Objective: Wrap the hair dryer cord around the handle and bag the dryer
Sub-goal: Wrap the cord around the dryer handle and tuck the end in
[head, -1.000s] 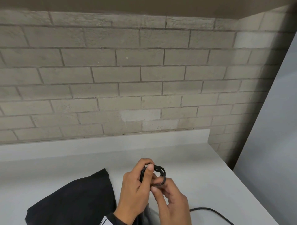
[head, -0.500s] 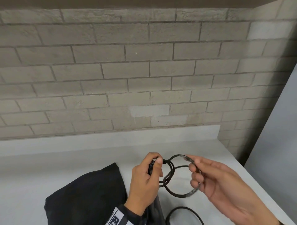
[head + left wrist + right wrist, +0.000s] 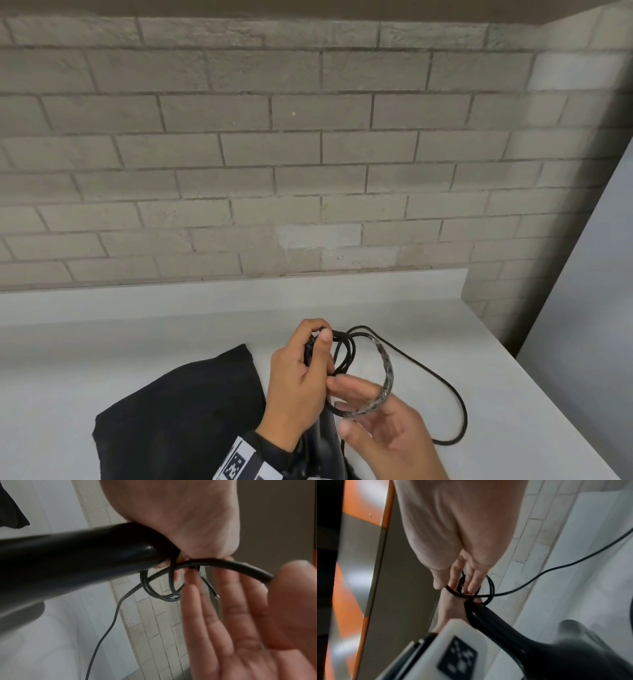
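My left hand (image 3: 299,380) grips the end of the black hair dryer handle (image 3: 77,561), its thumb pressing several cord loops (image 3: 342,356) against it. The dryer body (image 3: 565,655) hangs low towards me, mostly hidden in the head view. My right hand (image 3: 380,425) sits just right of and below the left, palm up with fingers straight, and one wide loop of the black cord (image 3: 387,377) lies hooked over those fingers (image 3: 228,615). The rest of the cord (image 3: 455,404) arcs over the counter to the right. A black fabric bag (image 3: 178,411) lies flat to the left.
The white counter (image 3: 137,342) ends at a low backsplash under a grey brick wall (image 3: 308,171). A grey panel (image 3: 589,308) closes off the right side, past the counter's right edge. A marker band (image 3: 239,462) is on my left wrist.
My right hand, which had drawn a loop of cord out to the right, has swung back in under the left hand with the loop over its fingers. More slack cord now arcs at the right.
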The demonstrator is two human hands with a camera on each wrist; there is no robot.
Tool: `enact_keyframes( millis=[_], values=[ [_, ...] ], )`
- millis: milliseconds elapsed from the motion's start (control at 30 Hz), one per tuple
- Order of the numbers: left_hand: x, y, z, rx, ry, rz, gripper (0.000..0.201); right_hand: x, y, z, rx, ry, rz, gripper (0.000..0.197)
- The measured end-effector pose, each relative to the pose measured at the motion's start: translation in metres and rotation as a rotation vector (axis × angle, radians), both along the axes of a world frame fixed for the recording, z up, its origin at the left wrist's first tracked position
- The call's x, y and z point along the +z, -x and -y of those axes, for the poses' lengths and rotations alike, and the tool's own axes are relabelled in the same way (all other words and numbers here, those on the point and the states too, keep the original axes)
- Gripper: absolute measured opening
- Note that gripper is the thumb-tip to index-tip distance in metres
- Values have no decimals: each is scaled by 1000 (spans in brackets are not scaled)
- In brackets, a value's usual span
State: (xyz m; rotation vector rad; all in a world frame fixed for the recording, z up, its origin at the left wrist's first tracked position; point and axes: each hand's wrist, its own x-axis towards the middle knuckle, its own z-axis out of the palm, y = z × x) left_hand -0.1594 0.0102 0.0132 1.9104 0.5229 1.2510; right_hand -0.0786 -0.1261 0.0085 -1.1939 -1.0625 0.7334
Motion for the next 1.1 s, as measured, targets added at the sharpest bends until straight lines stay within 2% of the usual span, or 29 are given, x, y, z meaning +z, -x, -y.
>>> enact_keyframes(
  millis=[67, 200, 267, 333, 367, 433, 500, 533, 567, 667, 700, 767, 800, 833, 867, 900, 933, 967, 1000, 1067, 1100],
  values=[
    [1, 1, -1, 13, -9, 13, 23, -5, 7, -1, -78, -6, 48, 37],
    [1, 5, -4, 21, 5, 17, 19, -11, 6, 1, -71, -53, -73, 42],
    [1, 7, -8, 31, 17, 15, 18, -10, -10, 10, -51, -128, -325, 47],
    [1, 11, -13, 46, 22, 16, 21, 4, -29, 28, 83, -165, -552, 43],
    [0, 13, -16, 53, 22, 17, 24, 13, -37, 39, 119, -160, -609, 45],
    [-1, 16, -19, 51, 10, 13, 27, 20, -50, 59, 45, -45, -423, 73],
    [-1, 16, -19, 28, -18, -6, 28, 35, -70, 78, -128, 234, 6, 86],
    [-1, 15, -19, 12, -30, -14, 28, 44, -80, 86, -61, 358, 195, 87],
    [0, 13, -18, -6, -40, -22, 27, 48, -88, 91, 8, 430, 292, 88],
    [1, 8, -14, -45, -42, -37, 28, 33, -95, 87, -100, 373, 298, 85],
    [1, 7, -14, -49, -42, -38, 28, 24, -111, 92, -190, 361, 231, 77],
    [1, 6, -13, -46, -43, -40, 27, 11, -117, 99, -97, 134, -150, 55],
    [1, 6, -13, -43, -44, -46, 27, 6, -120, 100, -126, 34, -146, 40],
    [2, 6, -13, -40, -46, -54, 27, -4, -118, 95, -182, -9, -129, 45],
    [1, 6, -14, -38, -46, -62, 27, -5, -116, 96, -252, 130, -144, 54],
    [1, 7, -15, -38, -47, -67, 28, -7, -122, 101, -385, 178, -23, 50],
    [1, 8, -15, -41, -48, -71, 29, -12, -121, 107, -480, 291, 224, 40],
    [2, 9, -16, -49, -52, -78, 30, -18, -124, 114, -495, 362, 382, 37],
    [2, 9, -16, -62, -56, -85, 31, -21, -127, 124, -472, 472, 446, 39],
    [2, 7, -14, -82, -59, -90, 31, -26, -132, 127, -550, 613, 523, 36],
    [2, 6, -13, -82, -54, -88, 30, -28, -134, 129, -572, 610, 527, 32]
  ],
)
